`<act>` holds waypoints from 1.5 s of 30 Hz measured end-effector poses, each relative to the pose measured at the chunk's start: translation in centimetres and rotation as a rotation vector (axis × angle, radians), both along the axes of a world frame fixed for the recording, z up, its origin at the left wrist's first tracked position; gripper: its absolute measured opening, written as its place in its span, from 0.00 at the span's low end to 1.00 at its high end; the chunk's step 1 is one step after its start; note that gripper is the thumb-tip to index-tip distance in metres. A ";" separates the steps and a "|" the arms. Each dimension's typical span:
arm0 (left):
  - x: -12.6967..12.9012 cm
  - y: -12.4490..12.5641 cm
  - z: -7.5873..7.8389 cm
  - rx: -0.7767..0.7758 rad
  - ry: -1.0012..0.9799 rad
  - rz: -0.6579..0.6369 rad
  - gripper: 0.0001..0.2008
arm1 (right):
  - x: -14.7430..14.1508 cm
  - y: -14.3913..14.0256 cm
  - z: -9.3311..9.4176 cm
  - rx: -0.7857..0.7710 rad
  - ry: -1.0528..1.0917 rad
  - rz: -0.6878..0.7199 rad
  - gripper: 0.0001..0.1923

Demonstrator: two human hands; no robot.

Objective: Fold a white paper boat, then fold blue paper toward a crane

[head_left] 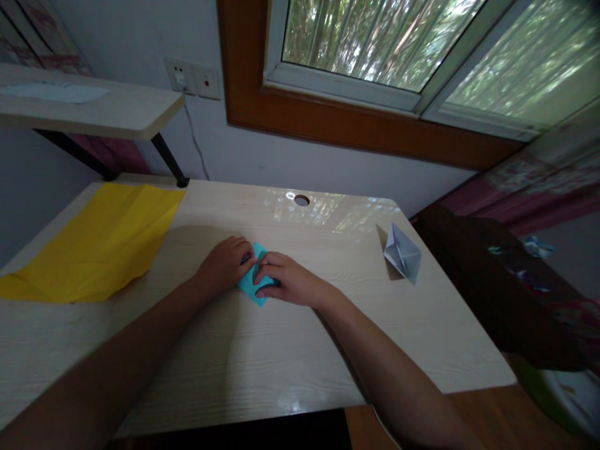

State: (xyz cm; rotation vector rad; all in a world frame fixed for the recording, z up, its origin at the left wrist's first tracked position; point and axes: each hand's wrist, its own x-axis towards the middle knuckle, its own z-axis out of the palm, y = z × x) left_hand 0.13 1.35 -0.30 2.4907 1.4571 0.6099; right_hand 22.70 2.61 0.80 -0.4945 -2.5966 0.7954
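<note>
A folded turquoise paper (pixel 254 286) is pressed flat on the pale wooden table (pixel 262 369), in the middle of it. It lies under and between the fingertips of both hands. The left hand (pixel 225 262) is curled over its left edge, fingers held together; the right hand (pixel 285 279) covers its right part, fingers bent and pressed down on it. Further left a creased yellow sheet (pixel 100 244) is spread out. Well apart to the right a white folded paper boat (pixel 402 253) is seen.
</note>
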 end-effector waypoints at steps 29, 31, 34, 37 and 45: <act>0.5 -0.3 -0.2 -0.095 -0.007 0.062 0.05 | -0.2 -0.2 -0.4 0.048 -0.013 0.002 0.11; 0.5 -0.3 -0.2 -0.099 -0.004 0.067 0.04 | -0.2 -0.2 -0.4 0.049 -0.024 -0.006 0.12; 0.6 -0.3 -0.3 -0.100 -0.007 0.067 0.04 | -0.3 -0.3 -0.3 0.045 -0.037 -0.014 0.14; 0.6 -0.3 -0.3 -0.097 -0.013 0.077 0.04 | -0.4 -0.3 -0.2 0.023 -0.048 -0.042 0.18; 0.7 -0.4 -0.4 -0.082 -0.067 0.099 0.04 | -0.4 -0.3 -0.1 -0.019 0.037 0.010 0.12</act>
